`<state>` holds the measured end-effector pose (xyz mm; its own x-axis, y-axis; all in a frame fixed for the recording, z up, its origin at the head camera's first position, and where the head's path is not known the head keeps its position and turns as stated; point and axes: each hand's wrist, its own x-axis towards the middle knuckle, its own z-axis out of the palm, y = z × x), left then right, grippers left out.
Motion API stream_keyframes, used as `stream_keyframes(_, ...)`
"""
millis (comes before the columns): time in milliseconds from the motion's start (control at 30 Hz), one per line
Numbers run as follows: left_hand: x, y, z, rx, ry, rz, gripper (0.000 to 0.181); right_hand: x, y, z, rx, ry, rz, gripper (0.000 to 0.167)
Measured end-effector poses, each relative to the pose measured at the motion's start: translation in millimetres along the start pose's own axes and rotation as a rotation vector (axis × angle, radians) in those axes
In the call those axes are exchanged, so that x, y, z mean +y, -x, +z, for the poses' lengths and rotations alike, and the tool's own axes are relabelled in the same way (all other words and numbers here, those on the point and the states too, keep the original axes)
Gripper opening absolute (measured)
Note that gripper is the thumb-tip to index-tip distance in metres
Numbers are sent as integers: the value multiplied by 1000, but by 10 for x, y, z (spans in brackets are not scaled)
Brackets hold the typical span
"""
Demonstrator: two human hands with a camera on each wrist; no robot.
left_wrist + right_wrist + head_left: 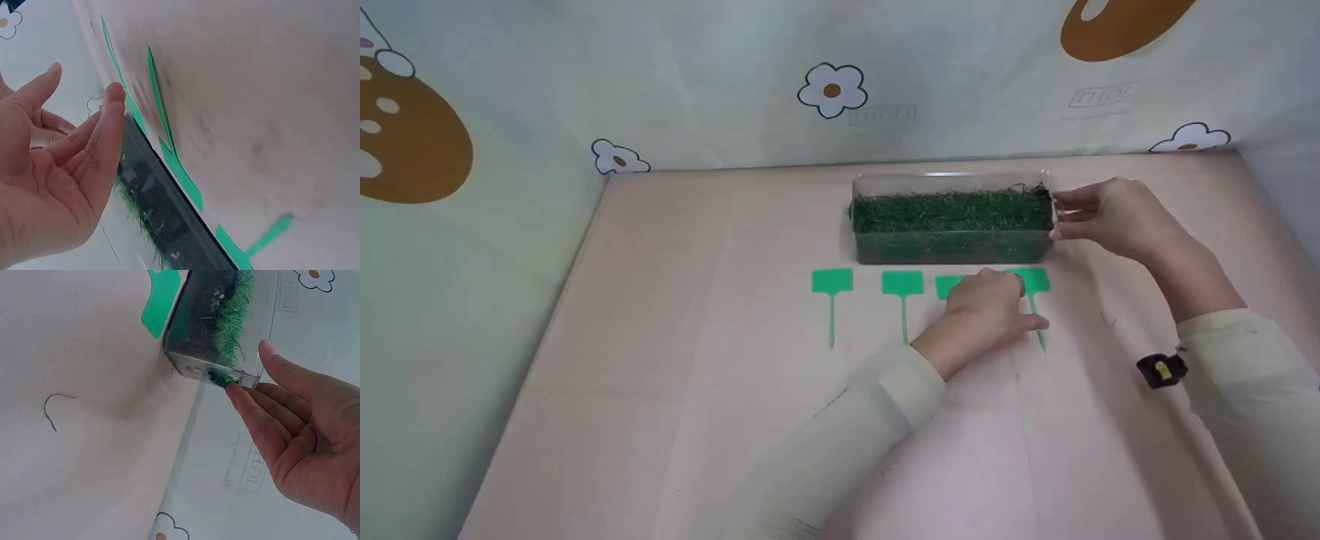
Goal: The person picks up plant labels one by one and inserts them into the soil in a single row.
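Note:
A clear rectangular box [952, 247] with green artificial grass stands near the table's back edge. My right hand [1132, 221] touches its right end; in the right wrist view, the fingertips of that hand [304, 422] meet the end of the box [194, 343], fingers extended. Several flat green T-shaped markers lie in a row in front of the box, among them the far-left one [832, 281] and the far-right one [1037, 280]. Over the right part of the row is my left hand [981, 311], partly covering a marker. The left wrist view shows this hand [62, 163] holding nothing, fingers extended.
A thin dark curved strand [48, 410] lies on the table right of the box. A small black object with a yellow patch [1162, 370] is beside my right sleeve. Behind the table hangs a pale cloth [720, 97] with flowers printed on it.

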<state>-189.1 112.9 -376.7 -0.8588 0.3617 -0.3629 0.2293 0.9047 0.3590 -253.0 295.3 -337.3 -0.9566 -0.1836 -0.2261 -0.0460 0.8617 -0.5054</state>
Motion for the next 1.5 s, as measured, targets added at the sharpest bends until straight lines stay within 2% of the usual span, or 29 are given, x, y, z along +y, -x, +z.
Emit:
stream_keyframes(400,222,-130,89,-35,-57,-76,37,15,2,5,8,14,-12,62)
stream_keyframes(667,337,-219,216,-19,-220,-83,26,9,11,16,11,12,-17,62)
stream_keyframes(833,381,-199,270,8,-307,-93,11,-12,25,27,17,13,-31,60)
stream_keyframes(1233,426,-98,270,123,-553,-71,11,-4,23,33,10,21,-35,60)
stream_keyframes(1367,415,-88,275,142,-569,-53,11,-4,26,32,10,17,-33,60)
stream_keyframes(1500,379,-102,251,115,-531,-52,13,1,30,26,-1,9,-22,62)
